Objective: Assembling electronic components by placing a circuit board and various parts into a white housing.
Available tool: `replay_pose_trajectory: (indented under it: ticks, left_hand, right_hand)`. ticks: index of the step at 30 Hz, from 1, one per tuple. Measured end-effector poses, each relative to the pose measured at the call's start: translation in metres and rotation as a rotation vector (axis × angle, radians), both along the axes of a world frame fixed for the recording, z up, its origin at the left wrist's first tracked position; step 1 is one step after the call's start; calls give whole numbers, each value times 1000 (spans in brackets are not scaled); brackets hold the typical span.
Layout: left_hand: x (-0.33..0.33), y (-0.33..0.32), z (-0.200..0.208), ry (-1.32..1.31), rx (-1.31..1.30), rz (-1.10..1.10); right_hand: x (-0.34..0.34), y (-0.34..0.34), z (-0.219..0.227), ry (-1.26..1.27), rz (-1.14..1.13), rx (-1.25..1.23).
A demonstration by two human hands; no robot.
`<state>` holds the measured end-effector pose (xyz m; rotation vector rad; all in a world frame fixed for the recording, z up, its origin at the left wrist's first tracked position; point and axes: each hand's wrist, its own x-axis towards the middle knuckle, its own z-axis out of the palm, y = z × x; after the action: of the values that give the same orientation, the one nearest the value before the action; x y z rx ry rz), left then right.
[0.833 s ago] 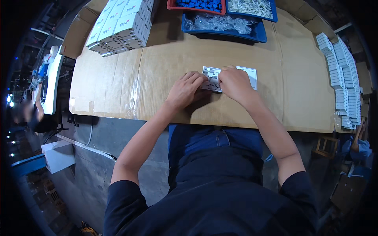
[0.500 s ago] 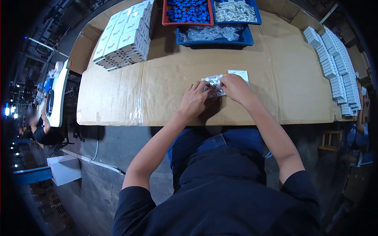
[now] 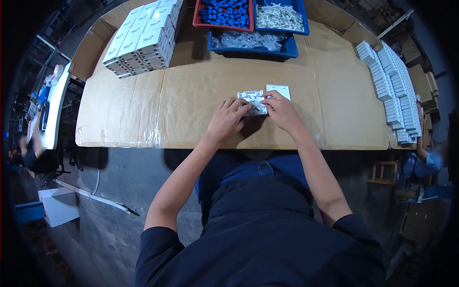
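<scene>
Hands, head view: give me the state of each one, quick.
Left hand: fingers curled onto the small clear plastic packet of white parts, pinching its left edge.
Right hand: fingertips gripping the same packet's right edge.

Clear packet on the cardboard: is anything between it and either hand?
Nothing visible. Both the left hand and right hand already touch the clear packet with their fingers; the white card lies just behind it, not between.
</scene>
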<state>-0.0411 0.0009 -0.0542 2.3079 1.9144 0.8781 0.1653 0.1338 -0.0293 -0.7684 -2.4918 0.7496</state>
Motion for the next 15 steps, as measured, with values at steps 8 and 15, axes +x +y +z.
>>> replay_pose_trajectory:
  ticks: [8,15]
  left_hand:
    - [0,-1,6,2,-55,6]
    - [2,1,8,-16,-134,16]
  right_hand:
    - [-5,-5,25,-183,-7,49]
    - [-13,-3,36,-394,-29,47]
